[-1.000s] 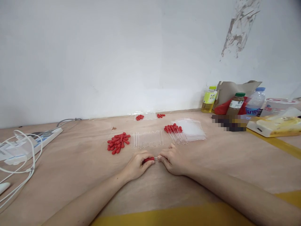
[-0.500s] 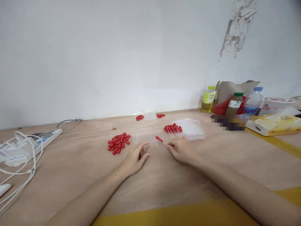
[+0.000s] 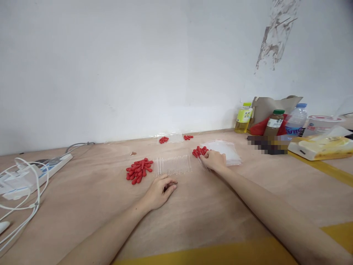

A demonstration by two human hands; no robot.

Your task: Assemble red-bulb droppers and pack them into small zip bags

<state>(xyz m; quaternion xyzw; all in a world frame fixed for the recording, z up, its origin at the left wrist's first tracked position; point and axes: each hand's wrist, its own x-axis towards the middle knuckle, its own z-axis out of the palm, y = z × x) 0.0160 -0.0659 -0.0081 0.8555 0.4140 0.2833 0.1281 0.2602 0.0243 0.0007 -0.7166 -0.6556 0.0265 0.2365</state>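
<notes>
My right hand (image 3: 214, 160) is at a bundle of glass droppers with red rubber bulbs (image 3: 199, 151), its fingers pinched on a dropper there. The fingers and palm hide part of the glass tubes. My left hand (image 3: 161, 191) rests on the table with loosely bent fingers, thumb apart, and nothing in it. Just beyond it lies a row of clear glass tubes (image 3: 172, 164), side by side. Left of that row is a pile of loose red rubber bulbs (image 3: 139, 170). Clear plastic bags (image 3: 224, 150) lie beyond my right hand, partly covered by it.
By the wall are two small groups of red bulbs (image 3: 163, 140) on clear plastic. A power strip (image 3: 55, 169) with white cables (image 3: 37, 187) lies at left. Bottles (image 3: 274, 123), a paper bag (image 3: 257, 110) and a tissue pack (image 3: 320, 148) stand at right.
My right hand has moved away to the bundle, and the single red-bulbed dropper seen over the tube row is no longer there. My left hand has drawn slightly back from the tubes.
</notes>
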